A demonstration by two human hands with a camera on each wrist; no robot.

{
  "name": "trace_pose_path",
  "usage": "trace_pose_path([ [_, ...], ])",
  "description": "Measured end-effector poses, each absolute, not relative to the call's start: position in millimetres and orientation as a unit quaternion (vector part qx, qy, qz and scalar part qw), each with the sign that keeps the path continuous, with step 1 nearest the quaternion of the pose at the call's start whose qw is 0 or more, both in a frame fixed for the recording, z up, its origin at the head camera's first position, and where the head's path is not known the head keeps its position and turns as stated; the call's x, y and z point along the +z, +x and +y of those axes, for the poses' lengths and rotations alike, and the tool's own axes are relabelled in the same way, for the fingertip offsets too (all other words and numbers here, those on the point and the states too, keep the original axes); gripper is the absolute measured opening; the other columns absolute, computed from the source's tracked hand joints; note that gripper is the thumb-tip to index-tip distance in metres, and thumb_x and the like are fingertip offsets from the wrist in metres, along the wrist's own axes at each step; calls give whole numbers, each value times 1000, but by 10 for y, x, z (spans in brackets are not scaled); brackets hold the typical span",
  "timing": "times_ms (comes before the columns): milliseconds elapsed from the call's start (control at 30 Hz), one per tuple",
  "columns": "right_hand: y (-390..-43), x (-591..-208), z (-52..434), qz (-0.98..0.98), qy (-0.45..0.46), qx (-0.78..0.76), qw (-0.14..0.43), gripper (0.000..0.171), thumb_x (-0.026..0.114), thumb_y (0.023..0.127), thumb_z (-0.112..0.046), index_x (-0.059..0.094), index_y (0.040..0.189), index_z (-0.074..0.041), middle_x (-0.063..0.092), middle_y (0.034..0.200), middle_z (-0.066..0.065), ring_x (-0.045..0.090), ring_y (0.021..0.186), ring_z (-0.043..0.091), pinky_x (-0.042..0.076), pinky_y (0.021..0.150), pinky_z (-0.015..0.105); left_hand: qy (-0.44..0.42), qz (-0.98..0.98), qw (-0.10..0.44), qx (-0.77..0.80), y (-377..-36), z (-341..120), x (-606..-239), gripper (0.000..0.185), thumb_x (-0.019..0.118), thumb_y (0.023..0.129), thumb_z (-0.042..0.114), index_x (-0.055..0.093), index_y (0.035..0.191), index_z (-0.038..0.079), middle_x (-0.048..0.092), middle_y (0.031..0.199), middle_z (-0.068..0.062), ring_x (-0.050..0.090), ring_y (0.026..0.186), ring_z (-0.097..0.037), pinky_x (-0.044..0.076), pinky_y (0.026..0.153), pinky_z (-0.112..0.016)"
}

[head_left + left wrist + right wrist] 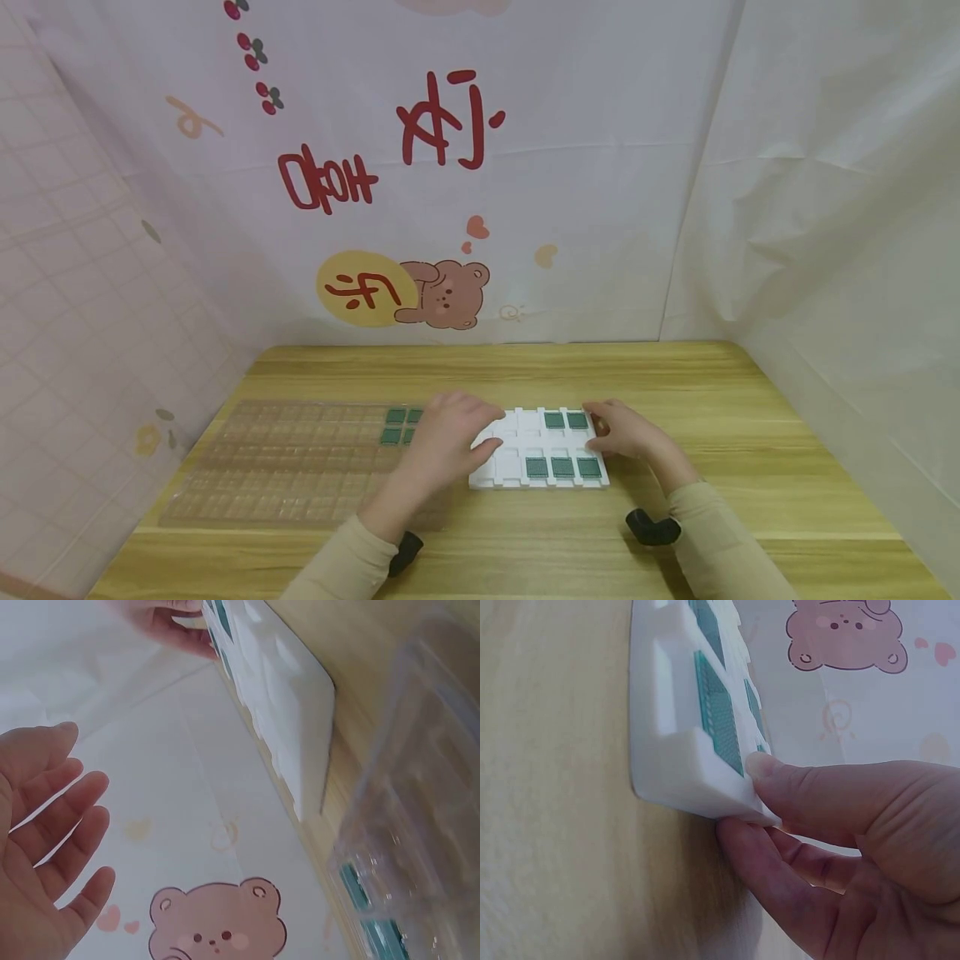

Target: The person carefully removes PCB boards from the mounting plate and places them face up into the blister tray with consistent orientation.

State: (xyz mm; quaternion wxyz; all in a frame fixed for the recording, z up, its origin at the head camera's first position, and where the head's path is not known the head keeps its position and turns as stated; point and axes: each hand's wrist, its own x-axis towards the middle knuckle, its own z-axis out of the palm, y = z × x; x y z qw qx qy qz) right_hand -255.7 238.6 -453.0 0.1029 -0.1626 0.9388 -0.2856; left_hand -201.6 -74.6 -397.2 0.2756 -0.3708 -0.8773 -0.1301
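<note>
A white tray [517,481] with rows of square pockets lies on the table, green square chips [562,467] in several pockets toward its right. At its right end my right hand [626,432] pinches the edge, with the thumb [802,791] by the rim and a fingertip [742,840] against the lower side. My left hand [442,437] hovers between the white tray's left end and a clear plastic tray [285,467]. Its fingers [79,802] are spread and slightly bent, holding nothing. Green chips [391,436] sit in the clear tray's far right corner, partly hidden by the left hand.
The wooden table [540,542] backs onto a white cloth [585,208] printed with a bear and red characters. Cloth walls also stand at both sides. Black wrist mounts [652,527] sit under the forearms.
</note>
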Motion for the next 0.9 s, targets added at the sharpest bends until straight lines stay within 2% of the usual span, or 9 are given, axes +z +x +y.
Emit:
trace_pose_path([
  [300, -2565, -4550, 2391, 937, -161, -292, 102, 67, 78, 81, -6, 47, 138, 12, 52, 122, 25, 54, 95, 27, 47, 87, 46, -380, -881, 263, -101, -1989, -593, -4009, 30, 81, 80, 29, 72, 107, 20, 70, 101, 6, 61, 98, -16, 44, 94, -40],
  [533, -2562, -4557, 2391, 939, -160, -287, 102, 66, 78, 82, -6, 48, 138, 11, 52, 122, 25, 54, 96, 28, 47, 88, 47, -385, -884, 255, -77, -1981, -480, -4028, 30, 80, 81, 31, 70, 108, 22, 69, 103, 7, 61, 100, -16, 45, 93, -40],
  [900, -2567, -4557, 2391, 939, -158, -286, 109, 66, 78, 83, -7, 47, 139, 10, 51, 125, 25, 53, 98, 28, 46, 91, 47, -390, -897, 201, -47, -2006, -303, -4097, 32, 78, 82, 34, 70, 111, 22, 68, 110, 6, 59, 107, -16, 43, 96, -38],
])
